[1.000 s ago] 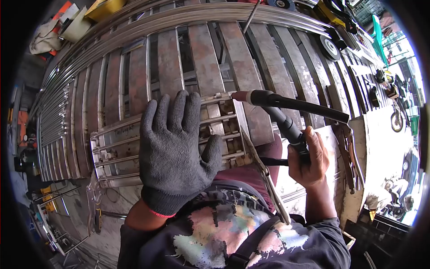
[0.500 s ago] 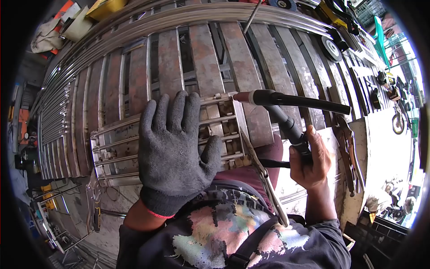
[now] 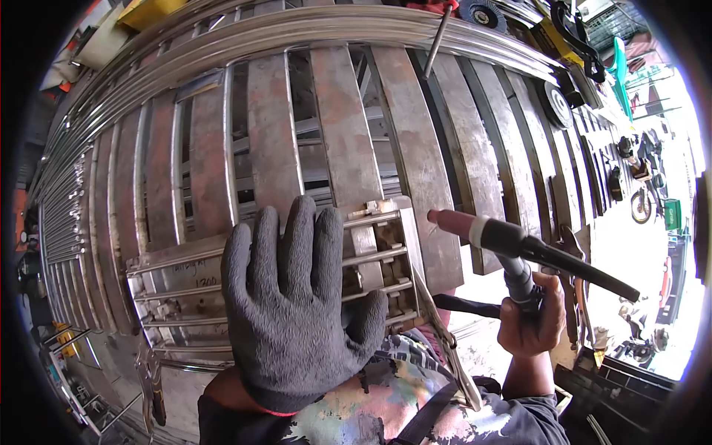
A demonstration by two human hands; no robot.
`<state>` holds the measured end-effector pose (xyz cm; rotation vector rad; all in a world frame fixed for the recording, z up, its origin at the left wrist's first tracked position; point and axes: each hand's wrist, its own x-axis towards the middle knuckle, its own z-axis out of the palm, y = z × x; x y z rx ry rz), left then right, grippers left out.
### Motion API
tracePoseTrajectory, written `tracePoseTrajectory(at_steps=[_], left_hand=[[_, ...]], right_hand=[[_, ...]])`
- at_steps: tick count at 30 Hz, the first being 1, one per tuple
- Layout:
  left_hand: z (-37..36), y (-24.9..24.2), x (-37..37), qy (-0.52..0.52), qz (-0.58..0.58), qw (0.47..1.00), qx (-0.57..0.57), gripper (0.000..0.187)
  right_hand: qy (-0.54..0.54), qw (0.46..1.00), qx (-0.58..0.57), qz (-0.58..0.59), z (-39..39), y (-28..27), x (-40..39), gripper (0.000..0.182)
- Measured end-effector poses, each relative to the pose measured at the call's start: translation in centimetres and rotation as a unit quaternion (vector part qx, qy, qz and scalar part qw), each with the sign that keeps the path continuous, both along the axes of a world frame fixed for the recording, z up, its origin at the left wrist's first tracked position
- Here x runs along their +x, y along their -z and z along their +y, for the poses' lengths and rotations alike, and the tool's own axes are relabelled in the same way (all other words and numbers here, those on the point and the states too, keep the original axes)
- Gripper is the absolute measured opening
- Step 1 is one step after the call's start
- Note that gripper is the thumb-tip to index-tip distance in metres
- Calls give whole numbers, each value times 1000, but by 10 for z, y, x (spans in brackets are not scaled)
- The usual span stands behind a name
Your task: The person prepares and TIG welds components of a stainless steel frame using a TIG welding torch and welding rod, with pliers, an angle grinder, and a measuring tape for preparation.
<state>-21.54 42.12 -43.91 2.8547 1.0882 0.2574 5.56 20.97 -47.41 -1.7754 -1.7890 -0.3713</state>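
Note:
My left hand (image 3: 297, 319), in a dark grey glove, lies spread with its palm down over a small metal frame (image 3: 178, 291) made of thin parallel rods. Its fingertips reach past the frame's far edge. The bare right hand (image 3: 530, 315) is wrapped round the handle of a welding torch (image 3: 512, 245). The torch's reddish nozzle points left, a short way to the right of the frame's far right corner and apart from it. A locking clamp (image 3: 443, 334) grips the frame's right side, and another clamp (image 3: 150, 382) is at its lower left.
The slatted metal table (image 3: 341, 119) lies under the frame. Long thin rods (image 3: 297, 28) run along its far side. Grinding discs (image 3: 556, 104) and a yellow-black tool (image 3: 556, 37) sit at the far right. Long-handled pliers (image 3: 575, 259) hang at the near right edge.
The torch nozzle has moved right, away from the frame's corner, with my right hand. The view has shifted, so the frame and my left hand appear lower and larger.

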Motion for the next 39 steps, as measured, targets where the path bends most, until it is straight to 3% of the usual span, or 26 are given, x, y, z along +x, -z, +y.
tracePoseTrajectory(at_steps=[5, 15, 24, 39], left_hand=[[1, 0, -2, 3, 14, 1000, -22, 82], [1, 0, -2, 6, 35, 999, -27, 85], [1, 2, -3, 10, 9, 1000, -20, 84], [0, 2, -3, 12, 6, 1000, -12, 83]], right_hand=[[-13, 996, -20, 86, 15, -15, -20, 66], [24, 999, -18, 30, 4, -4, -21, 63], [10, 999, -41, 15, 11, -9, -19, 72], [16, 998, -23, 47, 17, -6, -26, 65]])
